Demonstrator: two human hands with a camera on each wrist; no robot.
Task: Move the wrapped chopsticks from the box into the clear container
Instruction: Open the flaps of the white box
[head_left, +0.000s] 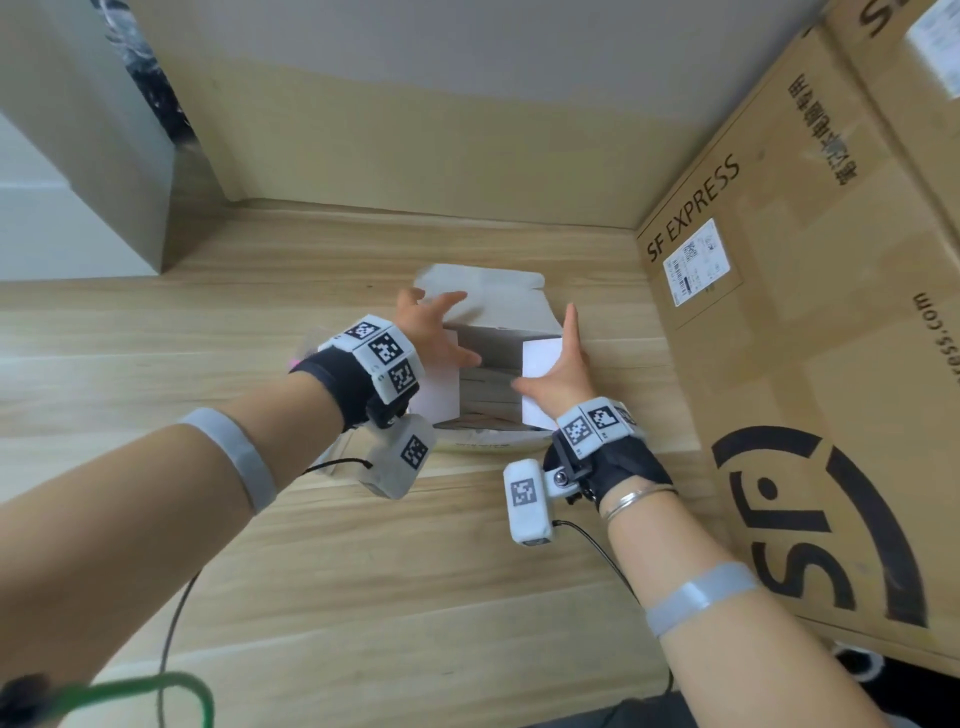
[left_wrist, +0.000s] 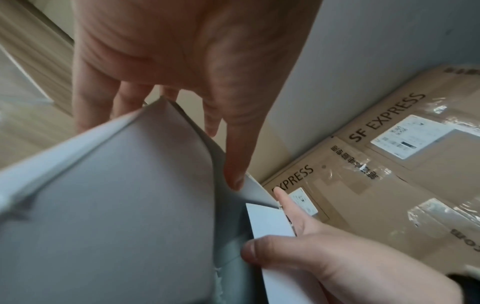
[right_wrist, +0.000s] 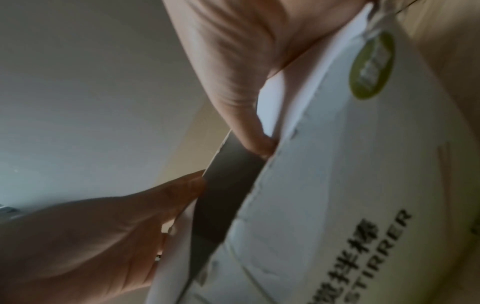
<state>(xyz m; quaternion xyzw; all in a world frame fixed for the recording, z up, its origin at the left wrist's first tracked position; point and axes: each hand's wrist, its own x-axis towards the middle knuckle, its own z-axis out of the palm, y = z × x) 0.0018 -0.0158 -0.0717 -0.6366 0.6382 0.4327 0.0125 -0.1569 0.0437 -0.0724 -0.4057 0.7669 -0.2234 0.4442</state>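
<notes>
Holding: both hands keep the flaps of a white box (head_left: 488, 358) apart on the wooden bench (head_left: 363, 545).
Writing on the box: in the right wrist view the outer wall (right_wrist: 337, 185) shows the black word "STIRRER" under some Chinese characters, and a green oval sticker (right_wrist: 372, 65) whose text is too blurred to read.
Writing on the cartons: the big brown carton (head_left: 810, 322), at 3 o'clock from the box, carries "SF EXPRESS", a large black "SF" logo, a line of Chinese characters, part of a web address ending in ".com", and a white shipping label (head_left: 698, 260). In the left wrist view a second carton (left_wrist: 428, 127) with "SF EXPRESS" stands behind it.
Left hand (head_left: 431, 332): fingers straight and spread. They press the left flap (head_left: 441, 384) outward, and the tips reach to the far flap (head_left: 483, 291) at 12 o'clock.
Right hand (head_left: 558, 364): fingers straight and close together behind the right flap (head_left: 540, 379), with the thumb (left_wrist: 272, 255) on its inner side, so the flap sits between them.
Box content: pale layers (head_left: 488, 389) lie inside the opening. I cannot tell if these are the wrapped chopsticks.
Clear container: a transparent edge (head_left: 343, 452) shows under the left wrist, at 8 o'clock from the box. Its content is hidden.
</notes>
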